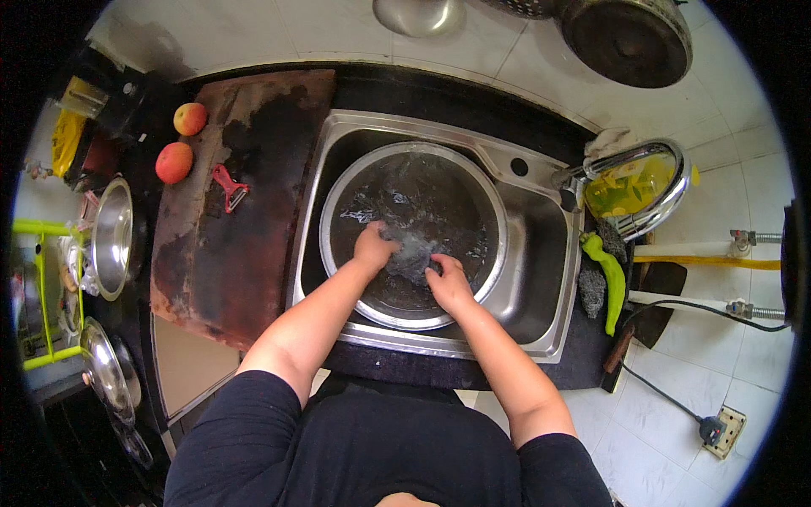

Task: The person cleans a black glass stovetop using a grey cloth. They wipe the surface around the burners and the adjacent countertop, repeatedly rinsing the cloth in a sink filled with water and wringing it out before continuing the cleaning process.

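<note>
A wide round metal basin (331,253) of water stands in the steel sink (541,291). Both hands reach into it from the near side. My left hand (374,247) is at the middle left, its fingers curled inward. My right hand (449,283) is at the near right, thumb and fingers closed together. Between them is a blurred greyish mass (410,258) in the stirred water; whether it is a scrubber, a cloth or just churned water is unclear. Fingertips on both sides are partly hidden by it.
Left of the sink lies a worn wooden board (262,169) with a red peeler (229,188) and two apples (174,162). A chrome faucet (667,203) rises at the right, near a green pepper (610,283) and dark scouring pads (591,291). A pan (629,42) hangs above.
</note>
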Demonstrator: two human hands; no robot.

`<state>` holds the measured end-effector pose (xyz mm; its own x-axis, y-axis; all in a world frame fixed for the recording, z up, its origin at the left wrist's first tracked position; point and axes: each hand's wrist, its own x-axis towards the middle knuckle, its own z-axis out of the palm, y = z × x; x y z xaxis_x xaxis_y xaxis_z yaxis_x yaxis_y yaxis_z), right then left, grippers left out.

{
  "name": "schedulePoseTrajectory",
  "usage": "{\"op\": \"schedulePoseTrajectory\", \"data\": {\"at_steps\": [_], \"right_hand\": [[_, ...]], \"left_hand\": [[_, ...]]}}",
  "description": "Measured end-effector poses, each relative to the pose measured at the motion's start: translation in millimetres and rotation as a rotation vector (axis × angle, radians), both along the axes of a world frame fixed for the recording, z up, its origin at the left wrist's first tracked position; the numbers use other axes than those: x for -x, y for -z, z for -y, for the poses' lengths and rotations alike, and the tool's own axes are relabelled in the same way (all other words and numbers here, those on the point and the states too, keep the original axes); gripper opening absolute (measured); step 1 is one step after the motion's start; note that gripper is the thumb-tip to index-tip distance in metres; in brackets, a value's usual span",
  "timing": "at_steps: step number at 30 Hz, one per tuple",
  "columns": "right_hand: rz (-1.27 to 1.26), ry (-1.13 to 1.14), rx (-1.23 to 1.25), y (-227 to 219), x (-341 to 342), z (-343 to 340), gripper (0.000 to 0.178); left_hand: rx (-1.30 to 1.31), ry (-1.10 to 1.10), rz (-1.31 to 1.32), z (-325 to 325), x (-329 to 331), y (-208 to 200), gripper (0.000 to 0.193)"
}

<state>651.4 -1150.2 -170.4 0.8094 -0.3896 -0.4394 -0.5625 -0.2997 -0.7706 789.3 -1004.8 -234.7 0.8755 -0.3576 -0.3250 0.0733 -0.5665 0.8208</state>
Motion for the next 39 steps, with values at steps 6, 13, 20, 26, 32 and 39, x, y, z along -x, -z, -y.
{"op": "schedulePoseTrajectory", "data": {"at_steps": [6, 13, 20, 26, 32, 39], "right_hand": [[-0.074, 0.613, -1.418, -31, -12, 0, 0.059], [0.042, 0.718, -1.258, -65, -19, -24, 0.038], [0.032, 0.411, -1.475, -65, -27, -40, 0.042], [-0.110, 0.196, -1.396, -90, -19, -43, 0.067], [-0.096, -0.257, -1.598, -89, -23, -19, 0.065], [-0.197, -0.223, -1.001, -98, -22, -27, 0.017]], "left_hand": [[0.324, 0.165, -0.109, 13, 57, -129, 0.032], [0.643, 0.052, -0.177, -12, 59, -122, 0.025], [1.097, -0.265, -0.809, -1, 46, -143, 0.056], [0.974, 0.105, -0.584, -7, 28, -160, 0.037], [0.743, 0.304, -0.384, 9, 26, -182, 0.015], [0.404, 0.502, 0.084, 20, 30, -173, 0.019]]}}
